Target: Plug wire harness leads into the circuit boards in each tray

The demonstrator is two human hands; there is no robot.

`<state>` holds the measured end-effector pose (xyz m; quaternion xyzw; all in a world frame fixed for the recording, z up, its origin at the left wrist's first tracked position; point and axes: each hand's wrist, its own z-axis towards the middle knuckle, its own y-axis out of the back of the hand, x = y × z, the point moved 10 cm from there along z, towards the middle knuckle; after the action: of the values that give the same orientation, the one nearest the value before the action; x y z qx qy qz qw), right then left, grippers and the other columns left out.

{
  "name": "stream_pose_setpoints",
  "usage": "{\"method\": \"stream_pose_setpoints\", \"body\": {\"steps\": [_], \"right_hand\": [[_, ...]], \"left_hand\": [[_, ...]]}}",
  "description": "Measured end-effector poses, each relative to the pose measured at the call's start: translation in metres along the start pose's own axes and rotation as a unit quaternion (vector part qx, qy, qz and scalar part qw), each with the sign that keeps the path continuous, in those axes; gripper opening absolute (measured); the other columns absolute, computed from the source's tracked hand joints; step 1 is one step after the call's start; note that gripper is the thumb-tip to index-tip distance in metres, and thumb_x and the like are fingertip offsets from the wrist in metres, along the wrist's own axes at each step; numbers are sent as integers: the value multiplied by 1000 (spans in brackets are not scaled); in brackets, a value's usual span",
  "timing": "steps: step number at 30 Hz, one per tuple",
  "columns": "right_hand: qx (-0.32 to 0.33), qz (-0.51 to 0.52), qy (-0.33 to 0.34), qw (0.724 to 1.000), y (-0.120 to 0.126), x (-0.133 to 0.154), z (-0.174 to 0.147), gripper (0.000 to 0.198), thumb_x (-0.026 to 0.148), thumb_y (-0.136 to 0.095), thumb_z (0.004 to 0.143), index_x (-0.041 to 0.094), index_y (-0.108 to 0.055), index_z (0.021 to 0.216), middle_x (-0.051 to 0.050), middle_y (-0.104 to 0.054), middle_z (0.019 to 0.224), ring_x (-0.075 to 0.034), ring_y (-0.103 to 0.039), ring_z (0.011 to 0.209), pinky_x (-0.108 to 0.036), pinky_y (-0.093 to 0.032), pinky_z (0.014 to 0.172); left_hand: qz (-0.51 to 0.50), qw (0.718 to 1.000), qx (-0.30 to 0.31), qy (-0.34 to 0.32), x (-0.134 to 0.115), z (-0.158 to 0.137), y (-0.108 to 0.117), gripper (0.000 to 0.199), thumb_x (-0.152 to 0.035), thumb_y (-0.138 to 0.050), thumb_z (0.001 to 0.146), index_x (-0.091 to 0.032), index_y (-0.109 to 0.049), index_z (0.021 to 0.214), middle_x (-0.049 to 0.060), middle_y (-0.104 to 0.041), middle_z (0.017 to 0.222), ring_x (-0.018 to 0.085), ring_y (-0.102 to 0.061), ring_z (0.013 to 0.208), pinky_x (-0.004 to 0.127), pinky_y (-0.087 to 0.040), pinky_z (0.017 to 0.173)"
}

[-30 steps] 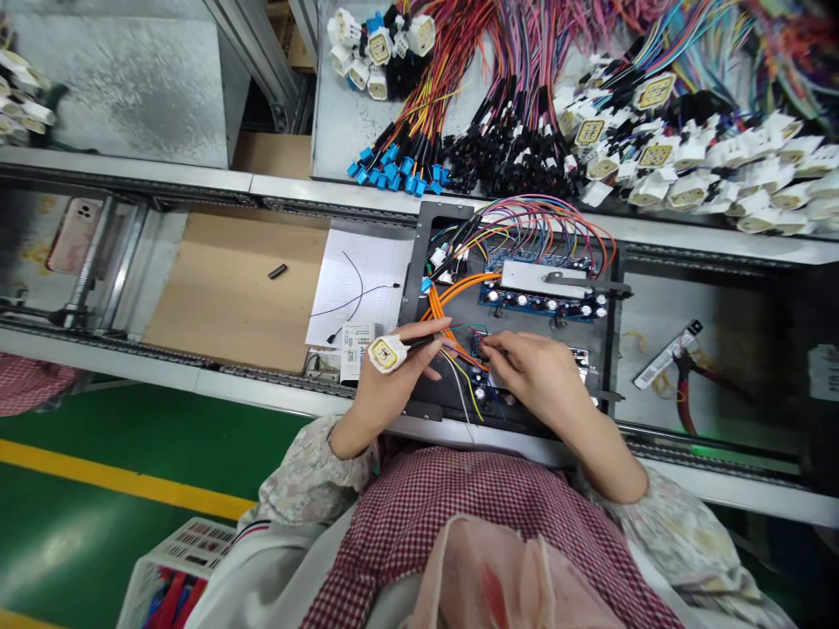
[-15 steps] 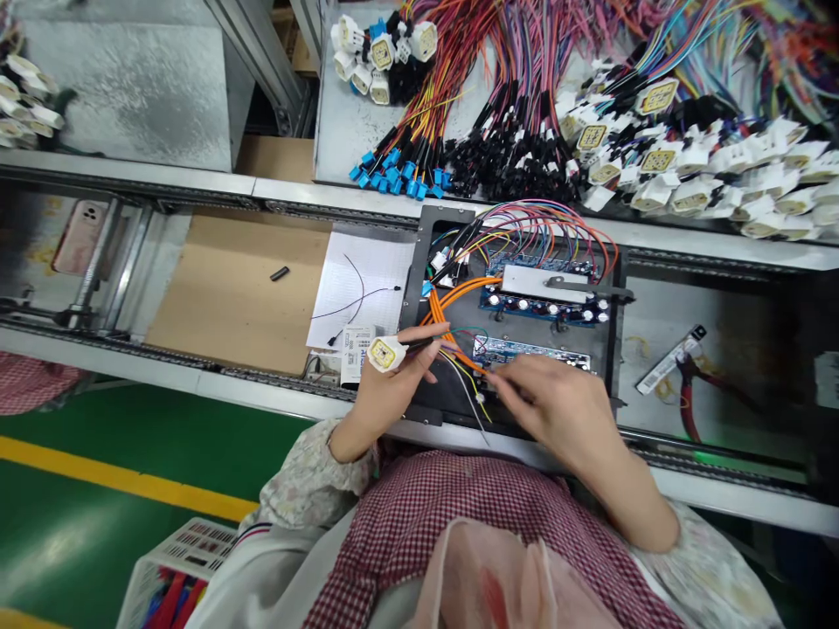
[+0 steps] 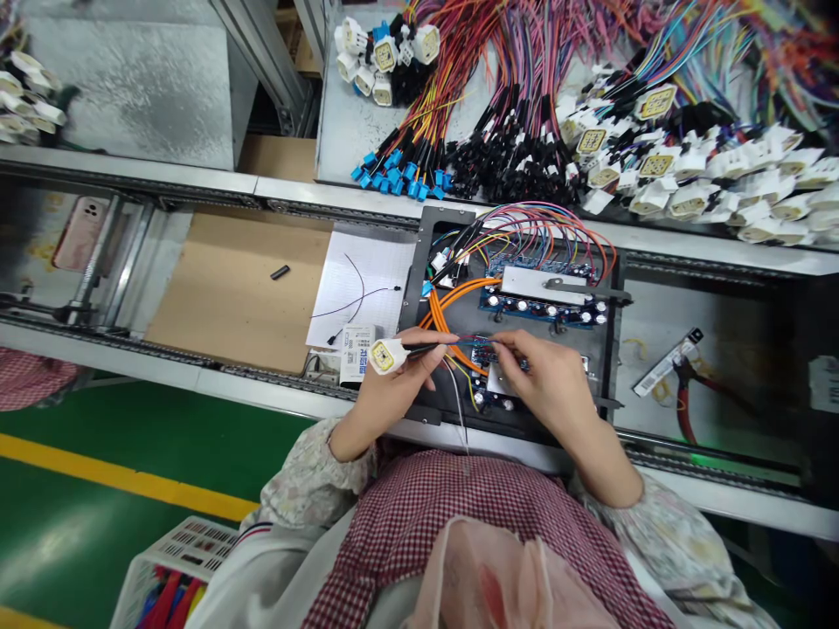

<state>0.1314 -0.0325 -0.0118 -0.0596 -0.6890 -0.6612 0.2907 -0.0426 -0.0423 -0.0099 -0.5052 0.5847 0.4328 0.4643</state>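
Note:
My left hand [image 3: 397, 376] pinches a wire harness just behind its white connector [image 3: 385, 355], which has a yellow face pointing left. Thin coloured wires [image 3: 475, 341] stretch from it to my right hand [image 3: 541, 376], whose thumb and fingers are closed on them. A few looser wires, white and yellow [image 3: 464, 397], hang below between the hands. Both hands are over a black metal case [image 3: 452, 406] with circuit boards inside. The upper board [image 3: 544, 284] carries a pale block and a row of capacitors. My right hand partly hides the lower board [image 3: 502, 378]. Thick orange cables [image 3: 440, 314] run between the boards.
Bundles of harnesses with blue plugs [image 3: 399, 175] and white connectors [image 3: 695, 192] lie on the shelf beyond. Left of the case are paper [image 3: 357, 262], a small box [image 3: 356, 352] and cardboard [image 3: 242, 288]. Red-handled cutters [image 3: 685, 397] lie to the right.
My right hand has moved up and slightly right from the lower wires and now grips thin wires drawn level from the left hand. More of the lower board shows. The left hand stays put.

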Motion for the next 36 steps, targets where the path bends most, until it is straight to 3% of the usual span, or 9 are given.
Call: {"method": "stream_pose_setpoints", "body": {"steps": [6,11,16,20,36], "right_hand": [[1,-10,30,1000,-2,3,2,23,28,-49,96,19,-70,96,-5,-74,79,-19,-69,66,-28,-42,60],[-24,0,10,1000,4,-1,1,23,29,-50,95,20,-71,94,-2,-73,72,-15,-63,55,-26,-41,56],[-25,-12,22,999,4,2,1,24,28,-50,95,19,-71,94,-4,-73,72,-17,-65,58,-27,-41,56],[-18,-23,53,998,2,8,2,25,28,-47,96,19,-70,95,-6,-75,79,-18,-68,64,-27,-42,60],[-33,-38,35,998,5,5,2,27,30,-46,96,19,-70,92,-4,-72,70,-16,-64,56,-26,-39,55]], "left_hand": [[-10,1000,4,3,0,0,-2,22,-34,-64,92,-20,-75,106,7,-76,99,10,-66,63,18,-55,51],[-30,999,-6,-12,0,1,0,22,-30,-66,90,-20,-73,109,9,-74,110,12,-71,72,17,-55,50],[-41,998,5,-40,-4,0,-1,23,-27,-63,92,-20,-71,113,9,-74,112,11,-70,71,19,-57,54],[-26,999,7,-35,-7,-1,-3,26,-28,-62,93,-22,-71,117,8,-76,105,12,-70,71,19,-56,55],[-26,999,-1,-26,-8,-3,-4,19,-23,-62,93,-21,-74,108,5,-77,95,10,-68,69,18,-54,56]]}}
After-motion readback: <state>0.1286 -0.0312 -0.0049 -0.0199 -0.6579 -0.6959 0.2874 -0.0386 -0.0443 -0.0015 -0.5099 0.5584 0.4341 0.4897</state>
